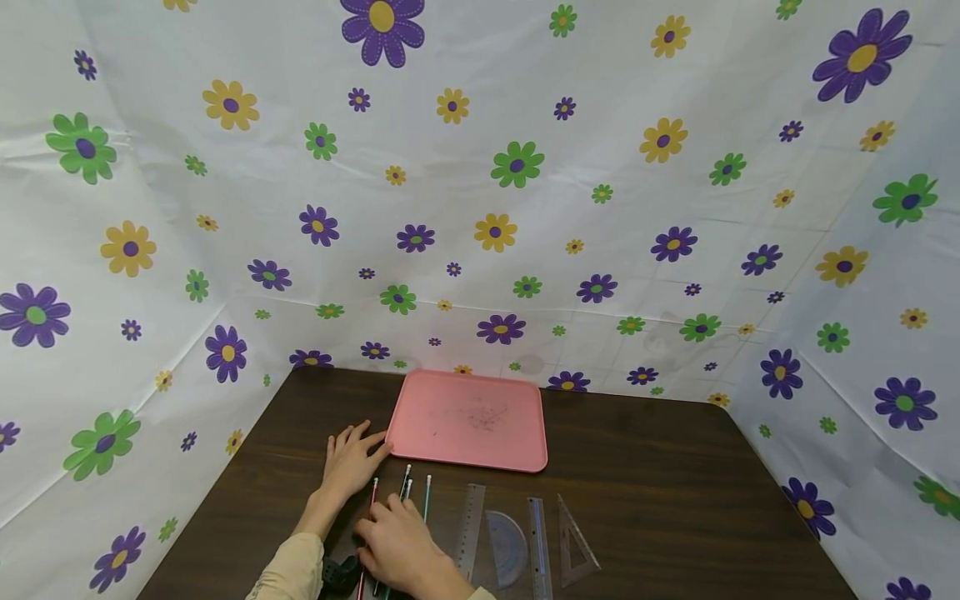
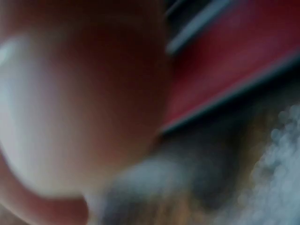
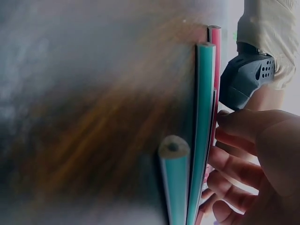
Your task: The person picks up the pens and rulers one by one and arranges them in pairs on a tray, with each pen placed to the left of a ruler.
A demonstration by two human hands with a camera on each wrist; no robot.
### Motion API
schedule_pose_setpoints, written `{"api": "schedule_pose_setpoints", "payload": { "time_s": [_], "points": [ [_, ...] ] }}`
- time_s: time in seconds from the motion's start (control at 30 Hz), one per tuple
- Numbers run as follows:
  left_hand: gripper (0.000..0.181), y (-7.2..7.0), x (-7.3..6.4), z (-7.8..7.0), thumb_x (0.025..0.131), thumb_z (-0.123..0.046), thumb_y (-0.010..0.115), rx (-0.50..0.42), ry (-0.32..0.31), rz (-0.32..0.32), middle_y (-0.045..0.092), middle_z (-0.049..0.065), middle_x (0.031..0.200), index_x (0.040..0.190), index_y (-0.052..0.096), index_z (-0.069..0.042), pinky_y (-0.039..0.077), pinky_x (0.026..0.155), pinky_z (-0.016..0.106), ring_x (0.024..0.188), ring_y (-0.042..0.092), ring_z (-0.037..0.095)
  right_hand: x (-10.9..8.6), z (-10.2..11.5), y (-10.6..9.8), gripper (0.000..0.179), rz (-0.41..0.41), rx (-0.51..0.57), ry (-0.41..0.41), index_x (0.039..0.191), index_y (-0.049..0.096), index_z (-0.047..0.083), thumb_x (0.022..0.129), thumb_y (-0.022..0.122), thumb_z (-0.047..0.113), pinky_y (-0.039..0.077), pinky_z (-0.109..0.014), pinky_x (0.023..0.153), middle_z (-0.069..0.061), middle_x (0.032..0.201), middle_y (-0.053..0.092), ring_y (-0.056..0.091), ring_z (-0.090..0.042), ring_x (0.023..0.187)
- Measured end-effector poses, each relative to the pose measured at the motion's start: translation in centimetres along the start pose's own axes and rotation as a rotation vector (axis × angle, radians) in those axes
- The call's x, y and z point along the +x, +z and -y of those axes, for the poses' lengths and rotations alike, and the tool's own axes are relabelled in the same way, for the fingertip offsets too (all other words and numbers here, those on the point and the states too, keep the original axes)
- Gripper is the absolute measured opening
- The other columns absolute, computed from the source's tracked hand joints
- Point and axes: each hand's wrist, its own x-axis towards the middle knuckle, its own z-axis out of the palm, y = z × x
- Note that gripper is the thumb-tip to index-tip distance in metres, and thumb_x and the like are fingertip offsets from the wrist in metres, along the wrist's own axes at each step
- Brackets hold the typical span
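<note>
My left hand (image 1: 348,462) lies on the table with its fingers spread, fingertips right at the left edge of the pink tray (image 1: 468,465). My right hand (image 1: 401,546) bends over several pencils lying side by side. Its loosely bent fingers (image 3: 236,166) and thumb touch the pencils' side in the right wrist view, near a red pencil (image 3: 216,40). A longer teal pencil (image 3: 204,93) runs beside it, and another teal pencil (image 3: 175,187) shows its blunt end close up. A blurred finger (image 2: 84,103) and a red pencil (image 2: 225,61) fill much of the left wrist view.
Right of the pencils lie a clear ruler (image 1: 470,529), a protractor (image 1: 507,550), a second ruler with a bluish tint (image 1: 539,550) and a set square (image 1: 579,562). A flowered sheet (image 1: 480,250) encloses the dark wooden table (image 1: 675,492) at the back and sides.
</note>
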Motion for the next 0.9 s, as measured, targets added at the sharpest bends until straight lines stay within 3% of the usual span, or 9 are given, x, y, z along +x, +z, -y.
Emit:
{"api": "schedule_pose_setpoints", "payload": {
  "time_s": [0.43, 0.9],
  "points": [
    [0.049, 0.1, 0.0, 0.1, 0.099, -0.046, 0.055, -0.004, 0.001, -0.004, 0.038, 0.023, 0.155, 0.134, 0.064, -0.013, 0.002, 0.116, 0.072, 0.145, 0.024, 0.049, 0.5, 0.3, 0.5, 0.006, -0.032, 0.017, 0.035, 0.089, 0.073, 0.032, 0.089, 0.071, 0.038, 0.034, -0.019, 0.064, 0.015, 0.084, 0.066, 0.044, -0.004, 0.072],
    [0.048, 0.1, 0.0, 0.1, 0.099, -0.045, 0.055, -0.004, 0.001, -0.005, 0.038, 0.023, 0.156, 0.134, 0.064, -0.013, 0.002, 0.116, 0.071, 0.145, 0.024, 0.049, 1.0, 0.4, 0.9, 0.010, -0.058, 0.124, 0.107, 0.076, 0.071, 0.030, 0.085, 0.075, 0.033, 0.033, -0.018, 0.059, 0.019, 0.069, 0.066, 0.049, -0.002, 0.065]
  ]
}}
